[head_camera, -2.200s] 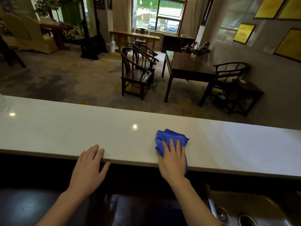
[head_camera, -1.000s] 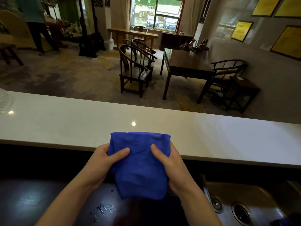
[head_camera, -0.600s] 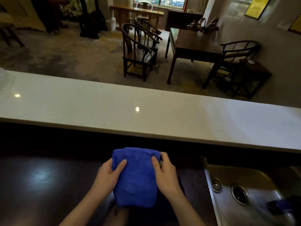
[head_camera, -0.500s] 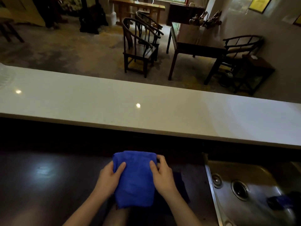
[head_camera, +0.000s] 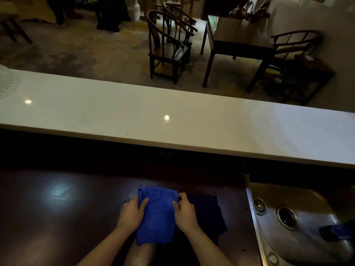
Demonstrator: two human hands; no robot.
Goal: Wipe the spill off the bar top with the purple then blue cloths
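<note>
A folded blue cloth (head_camera: 156,215) is held over the dark lower counter (head_camera: 57,217), below the white bar top (head_camera: 172,121). My left hand (head_camera: 131,213) grips its left edge and my right hand (head_camera: 184,211) grips its right edge, thumbs on top. A dark cloth (head_camera: 207,214), purple as far as the dim light shows, lies flat on the lower counter just right of my right hand. No spill shows on the bar top.
A steel sink (head_camera: 299,221) sits at the lower right, with a small blue object (head_camera: 335,231) in its basin. Beyond the bar top stand wooden chairs (head_camera: 169,47) and a dark table (head_camera: 236,41). A clear ribbed object (head_camera: 7,83) rests at the bar's far left.
My right hand lifted the blue cloth off the bar top; both hands took it, folded it and lowered it to the dark counter. The view has tilted downward.
</note>
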